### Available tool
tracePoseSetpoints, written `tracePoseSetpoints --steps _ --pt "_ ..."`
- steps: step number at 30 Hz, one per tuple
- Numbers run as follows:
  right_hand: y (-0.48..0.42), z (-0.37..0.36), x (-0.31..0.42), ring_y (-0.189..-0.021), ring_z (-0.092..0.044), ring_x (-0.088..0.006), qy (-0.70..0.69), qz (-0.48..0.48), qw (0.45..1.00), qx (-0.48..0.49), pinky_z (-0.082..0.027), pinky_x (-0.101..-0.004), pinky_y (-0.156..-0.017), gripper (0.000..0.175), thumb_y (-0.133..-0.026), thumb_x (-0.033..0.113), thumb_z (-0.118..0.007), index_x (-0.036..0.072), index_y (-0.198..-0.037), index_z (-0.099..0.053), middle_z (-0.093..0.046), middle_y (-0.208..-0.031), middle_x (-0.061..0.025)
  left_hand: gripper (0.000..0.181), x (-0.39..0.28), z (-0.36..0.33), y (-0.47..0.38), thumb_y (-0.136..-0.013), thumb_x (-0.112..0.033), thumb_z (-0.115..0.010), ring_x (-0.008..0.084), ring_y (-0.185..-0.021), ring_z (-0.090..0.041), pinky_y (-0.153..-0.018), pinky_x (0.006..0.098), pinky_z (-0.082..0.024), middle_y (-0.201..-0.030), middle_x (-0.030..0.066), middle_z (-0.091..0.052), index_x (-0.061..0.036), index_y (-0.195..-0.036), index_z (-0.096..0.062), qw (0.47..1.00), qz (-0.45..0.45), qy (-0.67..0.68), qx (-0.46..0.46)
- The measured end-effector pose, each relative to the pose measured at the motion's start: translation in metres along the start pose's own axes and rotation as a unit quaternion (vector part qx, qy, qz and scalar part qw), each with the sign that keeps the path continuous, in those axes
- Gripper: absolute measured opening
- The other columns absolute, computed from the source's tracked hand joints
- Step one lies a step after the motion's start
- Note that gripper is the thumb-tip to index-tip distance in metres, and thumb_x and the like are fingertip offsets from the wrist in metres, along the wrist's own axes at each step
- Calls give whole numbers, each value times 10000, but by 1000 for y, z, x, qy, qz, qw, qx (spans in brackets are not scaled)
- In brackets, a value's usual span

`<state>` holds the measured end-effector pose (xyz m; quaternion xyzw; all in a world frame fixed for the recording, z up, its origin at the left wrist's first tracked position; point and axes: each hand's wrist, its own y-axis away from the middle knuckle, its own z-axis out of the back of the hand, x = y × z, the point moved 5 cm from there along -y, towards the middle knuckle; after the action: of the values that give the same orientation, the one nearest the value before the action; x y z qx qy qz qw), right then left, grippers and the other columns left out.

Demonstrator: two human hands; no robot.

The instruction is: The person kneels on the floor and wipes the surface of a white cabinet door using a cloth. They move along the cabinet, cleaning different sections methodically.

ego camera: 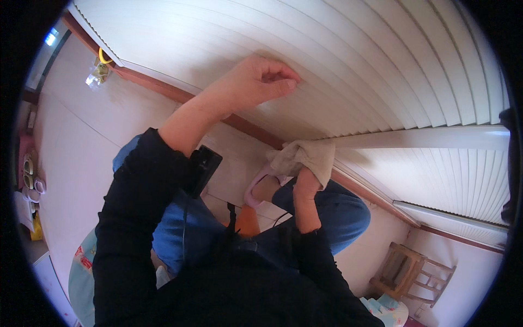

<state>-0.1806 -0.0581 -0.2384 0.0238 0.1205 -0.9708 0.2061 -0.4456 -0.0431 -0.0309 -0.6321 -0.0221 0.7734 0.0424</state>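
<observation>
In the head view, my right hand (305,180) holds a beige cloth (312,157), which hides most of its fingers. The cloth lies against the low bottom edge of a white slatted folding door (347,73), by the reddish-brown floor strip (253,131). Higher up, my left hand (261,79) is at the face of the slats, its fingers loosely curled and a gap showing between thumb and fingers. Nothing is visible in that hand. Whether its fingertips press on the door is unclear.
Below me are my bent knees in blue jeans (343,216) and a pink slipper (255,192). A black device (206,169) hangs near my left sleeve. A wooden chair (404,269) is at lower right. Left are shoes (28,173) and a clear plastic packet (97,75).
</observation>
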Motion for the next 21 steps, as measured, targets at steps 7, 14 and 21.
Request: tracePoseSetpoints --steps 7,14,21 --pt "-30 36 -17 -1164 -476 -286 -232 -119 962 -82 -336 -346 -1003 367 -878 118 -471 26 -1232 -507 -516 -1262 -127 287 3 -1 -2 -877 -268 -599 119 -968 -576 -902 263 -422 -1005 44 -642 -47 -1060 -623 998 48 34 -37" --pt "-39 1 61 -1207 -436 -326 36 40 996 73 -283 -412 -1040 453 -833 166 -482 14 -1260 -486 -477 -1304 -159 288 8 4 -2 -873 -284 -602 114 -944 -587 -905 265 -416 -980 46 -660 -56 -1041 -646 999 23 14 -46" --pt "-23 60 58 -1215 -430 -322 88 91 991 48 -276 -421 -1043 478 -832 161 -483 1 -1282 -455 -462 -1320 -157 305 10 7 -4 -875 -307 -591 119 -912 -598 -880 264 -431 -955 62 -669 -44 -1013 -659 998 -5 32 -45"
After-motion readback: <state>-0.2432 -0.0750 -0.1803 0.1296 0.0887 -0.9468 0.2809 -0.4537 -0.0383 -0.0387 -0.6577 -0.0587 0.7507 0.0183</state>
